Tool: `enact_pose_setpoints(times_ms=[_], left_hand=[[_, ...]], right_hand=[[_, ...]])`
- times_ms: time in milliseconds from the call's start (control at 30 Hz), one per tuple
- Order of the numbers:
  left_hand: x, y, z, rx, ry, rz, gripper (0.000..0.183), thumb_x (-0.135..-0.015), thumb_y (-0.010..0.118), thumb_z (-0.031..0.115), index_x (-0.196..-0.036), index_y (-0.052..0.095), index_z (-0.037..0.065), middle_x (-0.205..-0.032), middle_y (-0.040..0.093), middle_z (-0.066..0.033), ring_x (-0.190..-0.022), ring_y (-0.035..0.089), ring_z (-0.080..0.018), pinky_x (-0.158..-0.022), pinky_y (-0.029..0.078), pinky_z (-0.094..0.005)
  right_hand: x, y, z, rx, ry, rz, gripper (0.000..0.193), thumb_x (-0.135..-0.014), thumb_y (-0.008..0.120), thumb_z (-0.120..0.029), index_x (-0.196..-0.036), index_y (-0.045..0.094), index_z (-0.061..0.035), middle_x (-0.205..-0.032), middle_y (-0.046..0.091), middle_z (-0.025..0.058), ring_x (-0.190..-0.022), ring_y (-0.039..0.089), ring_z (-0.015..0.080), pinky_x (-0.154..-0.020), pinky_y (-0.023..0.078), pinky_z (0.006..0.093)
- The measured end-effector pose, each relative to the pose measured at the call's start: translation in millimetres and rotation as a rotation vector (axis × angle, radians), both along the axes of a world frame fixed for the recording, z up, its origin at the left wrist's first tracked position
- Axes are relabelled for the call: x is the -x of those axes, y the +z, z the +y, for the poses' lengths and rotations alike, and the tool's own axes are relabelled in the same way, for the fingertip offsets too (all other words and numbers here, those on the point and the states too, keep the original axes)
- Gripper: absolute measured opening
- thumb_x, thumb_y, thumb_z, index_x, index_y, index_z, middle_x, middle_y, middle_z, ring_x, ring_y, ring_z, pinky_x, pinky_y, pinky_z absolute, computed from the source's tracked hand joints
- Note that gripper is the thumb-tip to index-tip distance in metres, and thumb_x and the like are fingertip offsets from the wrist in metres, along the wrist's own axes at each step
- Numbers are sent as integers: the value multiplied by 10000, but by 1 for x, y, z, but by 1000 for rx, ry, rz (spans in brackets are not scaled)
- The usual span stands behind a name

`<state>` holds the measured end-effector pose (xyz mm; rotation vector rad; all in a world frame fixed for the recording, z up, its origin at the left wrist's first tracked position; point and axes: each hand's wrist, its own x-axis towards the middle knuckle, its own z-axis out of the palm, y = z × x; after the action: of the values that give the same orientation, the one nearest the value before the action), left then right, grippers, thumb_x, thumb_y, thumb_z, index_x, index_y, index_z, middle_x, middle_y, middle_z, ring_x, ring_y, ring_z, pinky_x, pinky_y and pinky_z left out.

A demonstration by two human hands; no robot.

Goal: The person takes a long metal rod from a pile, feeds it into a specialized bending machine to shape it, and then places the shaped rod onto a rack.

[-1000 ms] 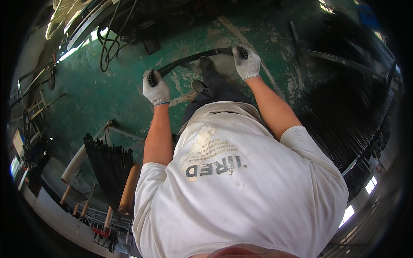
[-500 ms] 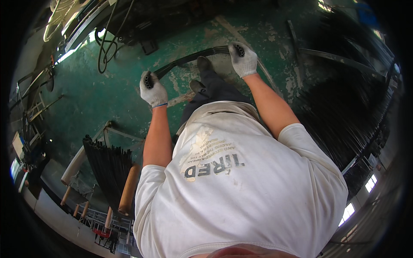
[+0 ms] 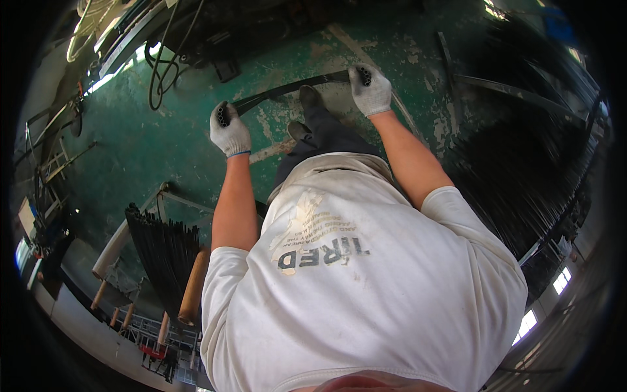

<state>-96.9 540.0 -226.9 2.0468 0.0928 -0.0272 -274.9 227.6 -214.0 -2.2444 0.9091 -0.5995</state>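
Between my hands stretches a bundle of thin black tubes [image 3: 290,87], bowed away from me over the floor. My left hand [image 3: 229,129], in a white knit glove with a dark-stained palm side, is closed round the bundle's left end. My right hand [image 3: 369,90], gloved the same way, grips the right end. Round hollow tube ends show at both fists. My feet in dark shoes stand just below the middle of the bundle.
Many long black tubes [image 3: 522,176] are piled at the right by a metal bar [image 3: 519,95]. On the left, more black tubes [image 3: 166,255] lie on a rack beside a brown roller [image 3: 194,287]. A dark hose [image 3: 157,81] hangs at the upper left. The green floor [image 3: 144,144] is worn.
My left hand has moved slightly up and to the left with its end of the tubes. My right hand has hardly moved.
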Motion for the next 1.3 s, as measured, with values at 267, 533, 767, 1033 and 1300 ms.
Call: enact_pose_setpoints(times_ms=[267,533,767,1033,1300], left_hand=[[12,-3,8,-32,-32,-53,211,-1052,759,138,-1194,756,-19,-1082,792,-89,-987,719,-161,-945,575,-322],[18,-14,16,-42,-45,-101,184,-1049,757,119,-1188,764,-1,-1092,794,-85,-1005,726,-159,-957,575,-318],[19,-12,18,-38,-63,-65,197,-1039,759,102,-1205,762,-3,-1122,796,-103,-1031,734,-174,-976,577,-327],[12,-9,17,-97,-88,-44,214,-1018,774,90,-1211,767,-2,-1117,804,-136,-1011,755,-202,-951,593,-342],[15,-6,17,-99,-95,-41,204,-1050,755,136,-1203,755,1,-1096,789,-98,-999,721,-164,-962,572,-330]], right_hand=[[12,-16,7,25,-66,49,257,-986,781,-339,-1084,814,-104,-990,804,179,-891,787,385,-780,644,456],[16,-7,17,-16,-83,83,232,-978,800,-318,-1062,818,-102,-958,808,171,-867,795,367,-760,646,437],[19,-15,18,15,-92,65,228,-999,763,-336,-1006,806,-112,-871,790,163,-806,778,383,-714,638,454],[13,-18,20,83,-95,35,241,-1017,720,-352,-943,785,-131,-831,775,146,-750,754,398,-672,621,477],[14,-18,25,64,-139,73,234,-1016,716,-355,-941,782,-143,-833,772,151,-772,756,400,-684,619,488]])
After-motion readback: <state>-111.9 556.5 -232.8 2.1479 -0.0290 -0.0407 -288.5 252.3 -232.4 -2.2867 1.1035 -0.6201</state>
